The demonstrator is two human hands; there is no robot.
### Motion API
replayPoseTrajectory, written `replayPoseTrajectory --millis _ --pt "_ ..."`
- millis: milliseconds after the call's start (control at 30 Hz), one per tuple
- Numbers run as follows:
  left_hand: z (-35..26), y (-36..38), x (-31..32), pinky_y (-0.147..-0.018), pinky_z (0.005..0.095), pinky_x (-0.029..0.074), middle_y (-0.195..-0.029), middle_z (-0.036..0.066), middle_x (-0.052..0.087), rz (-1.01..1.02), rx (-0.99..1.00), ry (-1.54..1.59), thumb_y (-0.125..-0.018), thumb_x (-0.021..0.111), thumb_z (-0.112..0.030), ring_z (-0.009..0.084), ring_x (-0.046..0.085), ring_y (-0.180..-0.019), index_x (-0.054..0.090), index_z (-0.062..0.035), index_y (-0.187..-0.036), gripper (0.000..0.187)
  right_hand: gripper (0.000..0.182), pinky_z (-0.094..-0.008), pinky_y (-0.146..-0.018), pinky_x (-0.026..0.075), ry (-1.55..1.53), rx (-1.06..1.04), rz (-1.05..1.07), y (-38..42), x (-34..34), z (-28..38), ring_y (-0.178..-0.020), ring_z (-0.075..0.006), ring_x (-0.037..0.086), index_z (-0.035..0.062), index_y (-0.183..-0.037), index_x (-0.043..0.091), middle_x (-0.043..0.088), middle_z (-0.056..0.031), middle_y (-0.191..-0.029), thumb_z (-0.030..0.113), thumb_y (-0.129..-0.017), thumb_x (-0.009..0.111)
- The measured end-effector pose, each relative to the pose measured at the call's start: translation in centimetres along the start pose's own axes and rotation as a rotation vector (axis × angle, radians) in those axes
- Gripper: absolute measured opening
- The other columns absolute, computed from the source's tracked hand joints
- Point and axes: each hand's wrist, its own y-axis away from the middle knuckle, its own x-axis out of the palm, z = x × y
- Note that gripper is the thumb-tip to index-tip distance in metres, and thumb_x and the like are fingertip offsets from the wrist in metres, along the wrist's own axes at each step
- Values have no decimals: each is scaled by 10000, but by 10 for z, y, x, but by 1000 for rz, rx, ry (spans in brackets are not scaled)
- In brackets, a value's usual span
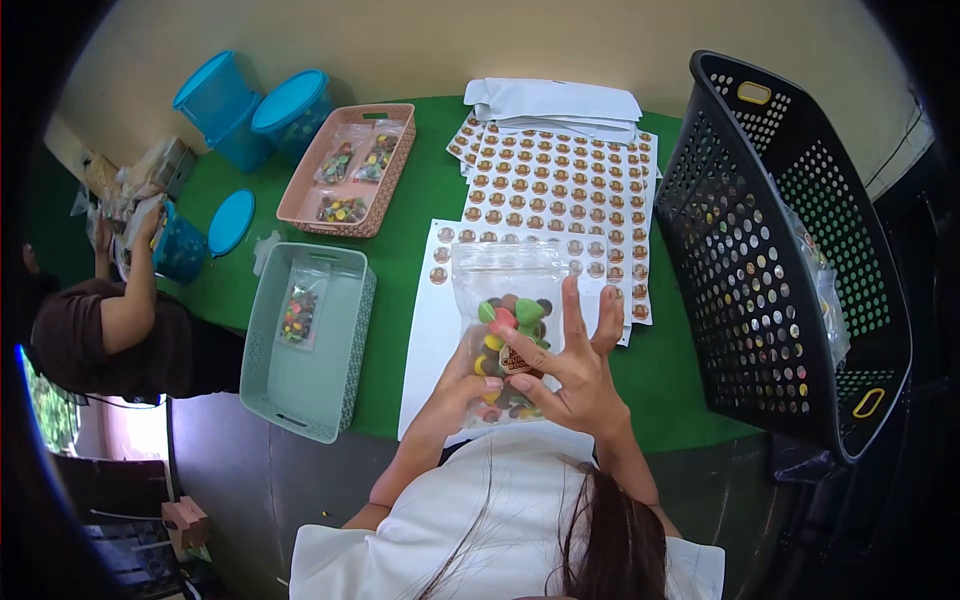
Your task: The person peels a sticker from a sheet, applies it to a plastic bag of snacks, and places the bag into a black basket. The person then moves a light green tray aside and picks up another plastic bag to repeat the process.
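Green table (430, 190) carries sticker sheets (560, 180), a grey tray (350, 350) and a black basket (790, 270). Over the sheets, the left hand (465, 385) grips a clear candy bag (500, 320) from behind, while the right hand (570, 365) presses flat, fingers spread, on its front.

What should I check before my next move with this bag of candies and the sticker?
1. Bag of candies held in both hands: ok, left hand behind, right hand in front.
2. Sticker on the bag: ok, under the right thumb.
3. Bag sealed: cannot tell.
4. Sticker sheets within reach: ok.
5. Green tray has room: ok, one bag inside.
6. Black basket upright: not ok, tilted.
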Motion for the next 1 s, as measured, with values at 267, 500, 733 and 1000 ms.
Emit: replayPoseTrajectory --millis 267,500,733,1000 --pt "-11 7 -2 -529 253 461 -1117 141 421 -61 33 160 -650 435 -87 190 494 -928 177 -66 -1274 676 326 -470 -950 -115 -11 35 46 9 1 6 -1241 -333 -106 348 -1104 502 123 -131 -1360 421 -788 469" --pt "4 5 -2 -523 228 431 -1081 121 437 43 -27 121 -662 429 -96 146 497 -805 201 -98 -1267 647 324 -472 -950 -114 -24 -53 19 4 2 9 -1241 -333 -96 346 -1088 517 135 -117 -1360 424 -776 485" --pt "-2 6 3 -493 228 428 -1064 111 443 -7 -29 71 -661 451 -103 152 499 -823 207 -89 -1261 648 308 -458 -949 -126 -35 14 -23 8 -5 -5 -1239 -343 -94 299 -1069 546 162 -144 -1349 393 -781 491" --pt "-1 0 11 -499 178 425 -1119 126 440 -21 37 148 -661 399 -113 143 520 -865 180 -67 -1285 662 309 -485 -944 -122 -75 -66 45 11 -4 4 -1240 -335 -105 343 -1077 527 135 -120 -1360 414 -779 485"
